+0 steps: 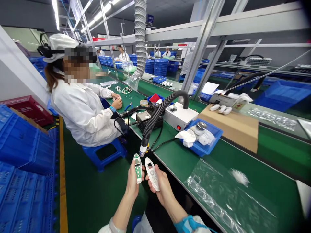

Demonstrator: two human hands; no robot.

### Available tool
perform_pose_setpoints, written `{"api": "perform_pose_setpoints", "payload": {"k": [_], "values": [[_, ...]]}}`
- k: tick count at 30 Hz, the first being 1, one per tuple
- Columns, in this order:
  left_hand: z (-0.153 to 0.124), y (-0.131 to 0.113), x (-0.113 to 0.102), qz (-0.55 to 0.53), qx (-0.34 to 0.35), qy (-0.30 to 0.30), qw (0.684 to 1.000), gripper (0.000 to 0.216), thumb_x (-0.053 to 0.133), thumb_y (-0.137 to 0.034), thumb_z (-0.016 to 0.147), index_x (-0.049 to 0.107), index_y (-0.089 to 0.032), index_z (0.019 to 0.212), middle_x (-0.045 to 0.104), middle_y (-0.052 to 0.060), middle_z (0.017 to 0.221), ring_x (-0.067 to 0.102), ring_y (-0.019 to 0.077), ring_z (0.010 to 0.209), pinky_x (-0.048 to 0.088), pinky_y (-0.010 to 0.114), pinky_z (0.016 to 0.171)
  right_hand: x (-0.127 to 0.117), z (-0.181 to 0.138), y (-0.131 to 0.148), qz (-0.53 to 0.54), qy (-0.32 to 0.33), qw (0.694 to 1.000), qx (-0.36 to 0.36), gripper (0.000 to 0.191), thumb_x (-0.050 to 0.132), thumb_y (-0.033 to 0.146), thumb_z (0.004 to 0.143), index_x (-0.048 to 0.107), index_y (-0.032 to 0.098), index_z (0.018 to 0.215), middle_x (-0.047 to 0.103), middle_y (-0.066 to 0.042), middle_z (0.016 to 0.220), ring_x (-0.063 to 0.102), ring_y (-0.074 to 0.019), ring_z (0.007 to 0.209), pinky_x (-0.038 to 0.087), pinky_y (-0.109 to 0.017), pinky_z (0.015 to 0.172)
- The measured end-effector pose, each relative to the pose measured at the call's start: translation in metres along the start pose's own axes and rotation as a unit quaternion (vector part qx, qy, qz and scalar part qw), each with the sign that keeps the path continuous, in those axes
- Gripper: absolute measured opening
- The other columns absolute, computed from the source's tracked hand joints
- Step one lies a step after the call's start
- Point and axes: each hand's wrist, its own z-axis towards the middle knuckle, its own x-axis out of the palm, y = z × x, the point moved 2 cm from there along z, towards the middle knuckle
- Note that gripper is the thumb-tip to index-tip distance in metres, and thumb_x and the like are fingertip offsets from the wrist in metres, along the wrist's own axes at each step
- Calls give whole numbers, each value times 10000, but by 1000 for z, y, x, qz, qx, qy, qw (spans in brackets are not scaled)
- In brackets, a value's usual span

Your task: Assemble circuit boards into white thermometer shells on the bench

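Observation:
My left hand point(132, 178) is closed around a white half-shell with a green circuit board point(138, 171) in it; a small dark display sits near the board's top. In my right hand point(162, 181) is a white oval cover point(152, 174) with a window and round buttons, like the front of a small remote control. The two parts are held upright side by side, a small gap between them. Just above them hangs the nozzle of a black corrugated hose point(148, 129). A blue wrist strap point(188, 223) circles my right wrist.
A white box with a red switch point(181, 116), a blue tray point(204, 137) holding cloths and a metal-topped bottle, cardboard point(233, 126) with white shells, and plastic bags point(218, 191) lie on the green bench. A co-worker point(82, 110) sits at left. Blue crates point(21, 152) are stacked far left.

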Motion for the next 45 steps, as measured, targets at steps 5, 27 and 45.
{"api": "perform_pose_setpoints", "payload": {"k": [5,27,45], "values": [[-21,12,8,9,-31,30,999,455,487,-611,817,580,-167,862,522,-48,542,393,52,378,267,170,355,-32,-48,12,96,21,995,14,498,721,502,751,676,48,950,712,-115,751,647,-165,606,516,-260,544],[-101,7,47,-23,-113,109,987,399,652,-478,783,687,-143,997,624,29,798,547,98,645,484,218,616,-62,-114,30,143,65,988,-4,392,665,475,806,720,168,1042,707,-116,967,644,-214,838,505,-321,756],[-121,30,84,149,-26,217,964,391,649,-350,820,565,-237,1185,627,74,1190,574,222,1089,462,281,936,-69,-128,51,-106,-14,985,-138,464,797,413,677,714,222,1092,703,-101,1026,644,-289,938,502,-410,885]]}}
